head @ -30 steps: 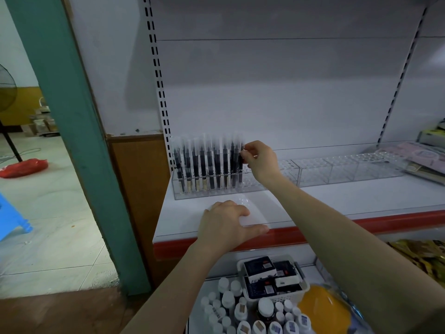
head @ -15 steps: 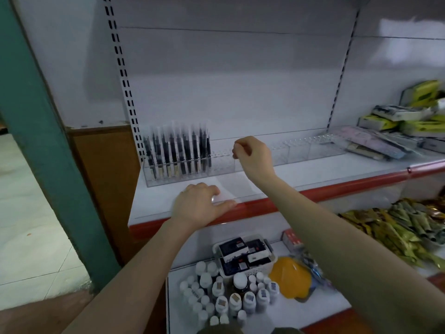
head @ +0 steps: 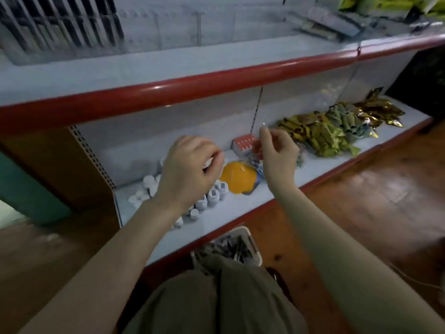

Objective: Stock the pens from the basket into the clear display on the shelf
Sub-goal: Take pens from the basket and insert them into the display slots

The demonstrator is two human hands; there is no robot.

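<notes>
The clear display [head: 149, 27] stands on the upper shelf, with dark pens [head: 60, 25] upright in its left end and bare compartments to the right. The white basket [head: 250, 239] of pens sits on the floor by my knee, at the bottom centre. Both hands hover in front of the lower shelf, away from the display and the basket. My left hand [head: 190, 169] has its fingers curled in, and I see nothing in it. My right hand [head: 277, 155] pinches thumb and forefinger on a small clear piece that glints above the fingertips; blur hides what it is.
The red-edged upper shelf [head: 216, 80] juts out above my hands. The lower shelf holds small white bottles [head: 209, 196], a yellow packet [head: 238, 177], a red-and-white box [head: 243, 143] and gold and green sachets [head: 332, 131]. A wooden floor [head: 385, 189] lies to the right.
My view has dropped from the upper shelf to the lower one. My left hand has come off the upper shelf and my right hand has left the display; both are lower now.
</notes>
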